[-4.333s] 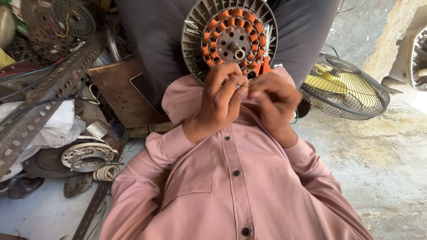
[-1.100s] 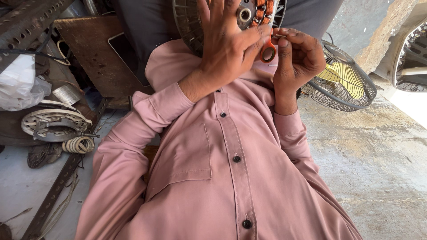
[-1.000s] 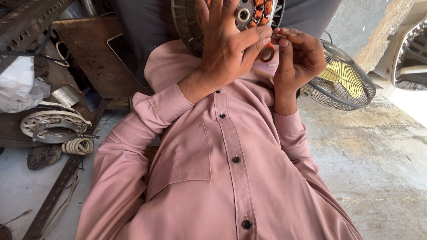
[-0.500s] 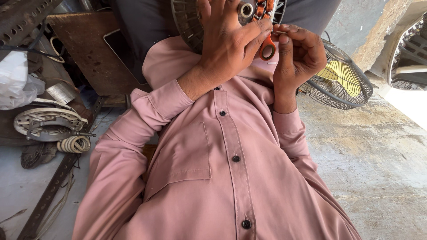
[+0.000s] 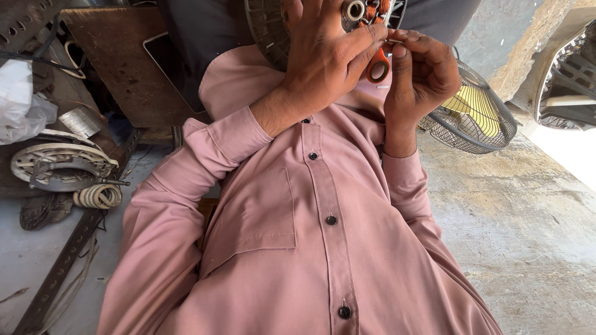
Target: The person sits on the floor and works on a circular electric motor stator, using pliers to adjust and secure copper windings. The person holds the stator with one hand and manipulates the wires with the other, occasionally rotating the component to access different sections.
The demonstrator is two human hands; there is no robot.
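The left hand [image 5: 326,59] lies spread over the round fan motor [image 5: 273,28] at twelve o'clock in the view, fingers closed around its face and gripping it, with the fingertips meeting the other hand. The right hand [image 5: 419,74], at about one o'clock, has its fingers curled shut, thumb and forefinger pinching a thin wire end; an orange handle loop [image 5: 377,65] of a tool sits between the two hands, touching both. The motor's orange windings [image 5: 372,9] show just above the left fingers. At two o'clock a wire fan guard [image 5: 478,124] with yellow blades inside it lies on the concrete floor [image 5: 528,236]. At nine o'clock sit a grey metal ring [image 5: 59,164], a coil of pale cord [image 5: 98,196] just below it and a white plastic bag [image 5: 18,99]
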